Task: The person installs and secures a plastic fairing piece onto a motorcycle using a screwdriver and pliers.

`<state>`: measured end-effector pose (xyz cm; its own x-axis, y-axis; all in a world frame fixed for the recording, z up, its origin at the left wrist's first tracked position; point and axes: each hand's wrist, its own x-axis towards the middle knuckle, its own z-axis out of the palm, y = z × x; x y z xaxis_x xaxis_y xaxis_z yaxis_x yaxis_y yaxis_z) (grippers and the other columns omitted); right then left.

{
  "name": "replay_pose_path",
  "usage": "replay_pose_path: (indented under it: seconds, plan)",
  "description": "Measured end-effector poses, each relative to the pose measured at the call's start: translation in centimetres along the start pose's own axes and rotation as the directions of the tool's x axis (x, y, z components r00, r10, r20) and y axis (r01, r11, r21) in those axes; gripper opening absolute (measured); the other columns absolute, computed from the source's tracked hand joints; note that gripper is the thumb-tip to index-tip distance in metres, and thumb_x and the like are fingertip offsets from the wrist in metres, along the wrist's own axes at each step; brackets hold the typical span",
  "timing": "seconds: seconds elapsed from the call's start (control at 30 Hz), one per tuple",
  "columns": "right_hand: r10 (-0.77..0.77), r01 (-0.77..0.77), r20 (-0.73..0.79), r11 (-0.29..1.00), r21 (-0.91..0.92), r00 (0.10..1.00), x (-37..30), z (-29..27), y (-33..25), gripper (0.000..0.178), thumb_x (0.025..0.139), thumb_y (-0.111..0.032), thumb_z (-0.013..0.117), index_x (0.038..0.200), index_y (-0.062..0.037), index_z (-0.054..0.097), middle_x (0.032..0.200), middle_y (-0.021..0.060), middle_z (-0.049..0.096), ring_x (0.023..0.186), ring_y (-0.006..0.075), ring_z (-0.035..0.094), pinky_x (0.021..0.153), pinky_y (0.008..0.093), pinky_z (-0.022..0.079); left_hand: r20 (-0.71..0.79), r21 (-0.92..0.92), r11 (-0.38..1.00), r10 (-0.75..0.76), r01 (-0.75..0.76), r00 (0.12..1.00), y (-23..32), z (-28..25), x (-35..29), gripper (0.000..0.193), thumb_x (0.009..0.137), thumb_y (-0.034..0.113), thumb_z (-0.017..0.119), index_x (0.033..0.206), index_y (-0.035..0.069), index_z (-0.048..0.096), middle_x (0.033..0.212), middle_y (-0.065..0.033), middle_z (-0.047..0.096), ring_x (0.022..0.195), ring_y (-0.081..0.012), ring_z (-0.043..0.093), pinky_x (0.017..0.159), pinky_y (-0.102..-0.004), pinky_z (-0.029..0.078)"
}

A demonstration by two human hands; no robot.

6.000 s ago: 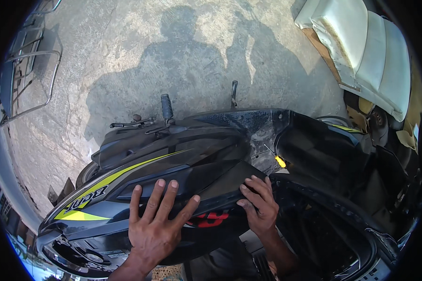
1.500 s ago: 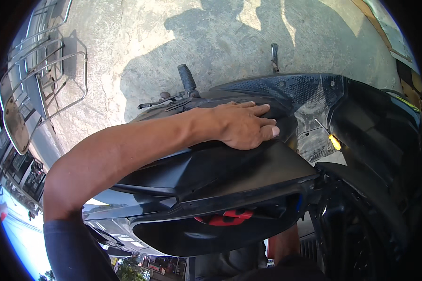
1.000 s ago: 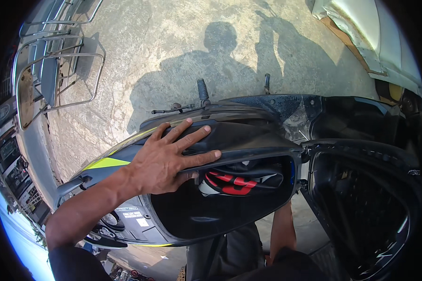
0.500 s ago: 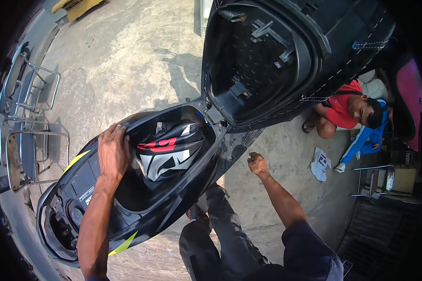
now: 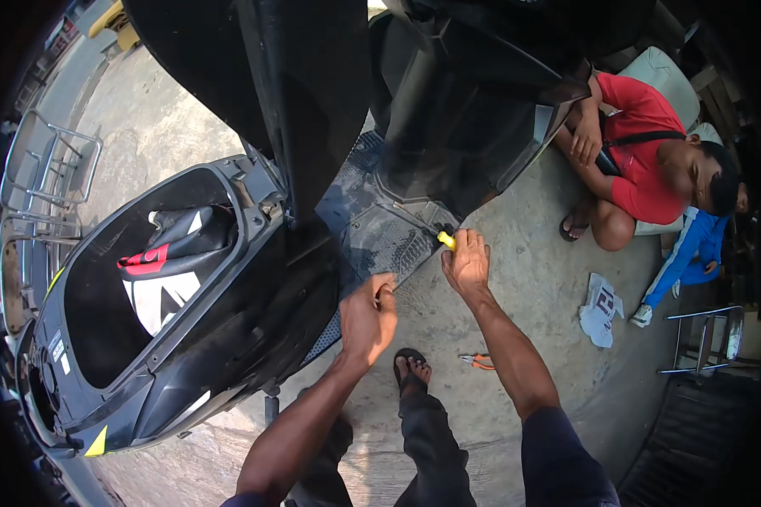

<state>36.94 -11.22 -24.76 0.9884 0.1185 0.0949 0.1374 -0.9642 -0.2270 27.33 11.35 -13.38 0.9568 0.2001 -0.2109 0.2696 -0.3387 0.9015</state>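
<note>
The right hand (image 5: 468, 262) grips what seems a yellow-handled screwdriver (image 5: 446, 240) pointing up-left at the floorboard (image 5: 380, 241); the left hand (image 5: 368, 317) is curled, apparently empty.

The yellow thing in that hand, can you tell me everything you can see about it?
The yellow-handled tool shows only as a small bright yellow piece, plastic by its look, poking out of the top of the right hand. That hand is closed around the rest, so its tip and full shape are hidden. It sits right at the edge of the scooter's ribbed black footboard; whether it touches the board cannot be told.
</note>
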Motion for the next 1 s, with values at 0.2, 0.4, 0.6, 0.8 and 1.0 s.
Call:
replay_pose_path:
  seconds: [0.2, 0.4, 0.6, 0.8, 1.0]
  plan:
    - [0.406, -0.559, 0.392, 0.688, 0.464, 0.825, -21.6, -2.0, 5.6, 0.019, 0.086, -0.007, 0.062, 0.103, -0.0011, 0.056, 0.092, 0.0193, 0.064, 0.085, 0.0385, 0.066, 0.076, 0.0474, 0.052, -0.097, 0.488, 0.844, 0.304, -0.221, 0.948, -5.3, 9.7, 14.6, 0.016, 0.096, 0.012, 0.061, 0.108, 0.004, 0.069, 0.104, -0.0166, 0.069, 0.101, -0.0383, 0.068, 0.085, -0.0486, 0.054]
    - [0.521, -0.857, 0.704, 0.448, 0.255, 0.482, -37.2, -5.5, 4.1, 0.021, 0.091, -0.011, 0.064, 0.110, -0.0037, 0.060, 0.095, 0.0113, 0.070, 0.086, 0.0227, 0.070, 0.078, 0.0362, 0.056, 0.067, 0.604, 0.669, 0.500, -0.434, 0.864, -6.3, 16.7, 18.1, 0.008, 0.092, 0.012, 0.065, 0.095, 0.006, 0.068, 0.098, -0.0137, 0.067, 0.099, -0.0351, 0.069, 0.084, -0.0458, 0.056]
    - [0.490, -0.897, 0.764, 0.350, 0.269, 0.420, -37.0, -8.1, 3.5, 0.028, 0.091, -0.017, 0.068, 0.116, -0.0047, 0.062, 0.099, 0.0168, 0.072, 0.089, 0.0307, 0.071, 0.082, 0.0404, 0.056, -0.170, 0.578, 0.782, 0.394, -0.232, 0.903, -6.8, 20.8, 19.2, 0.005, 0.087, 0.009, 0.069, 0.089, 0.005, 0.069, 0.095, -0.0148, 0.068, 0.093, -0.0347, 0.070, 0.081, -0.0457, 0.054]
    - [0.558, -0.799, 0.581, 0.501, 0.332, 0.592, -32.2, -11.9, 1.9, 0.046, 0.093, -0.004, 0.060, 0.138, -0.0049, 0.054, 0.093, 0.0102, 0.065, 0.079, 0.0172, 0.063, 0.073, 0.0331, 0.052, 0.090, -0.463, 0.873, -0.128, 0.155, 0.988, -3.8, 17.5, 7.5, 0.009, 0.105, 0.012, 0.062, 0.102, 0.003, 0.059, 0.094, -0.0068, 0.072, 0.076, -0.0110, 0.069, 0.073, -0.0308, 0.054]
    - [0.298, -0.663, 0.609, 0.505, 0.553, 0.735, -25.9, -20.7, -7.2, 0.052, 0.091, 0.001, 0.061, 0.142, 0.0025, 0.053, 0.107, 0.0149, 0.070, 0.090, 0.0184, 0.067, 0.082, 0.0318, 0.055, 0.228, -0.815, 0.381, -0.482, 0.436, 0.846, -1.3, 2.7, -8.9, 0.010, 0.101, 0.008, 0.068, 0.109, 0.003, 0.063, 0.095, -0.0059, 0.069, 0.081, -0.0132, 0.065, 0.078, -0.0310, 0.054]
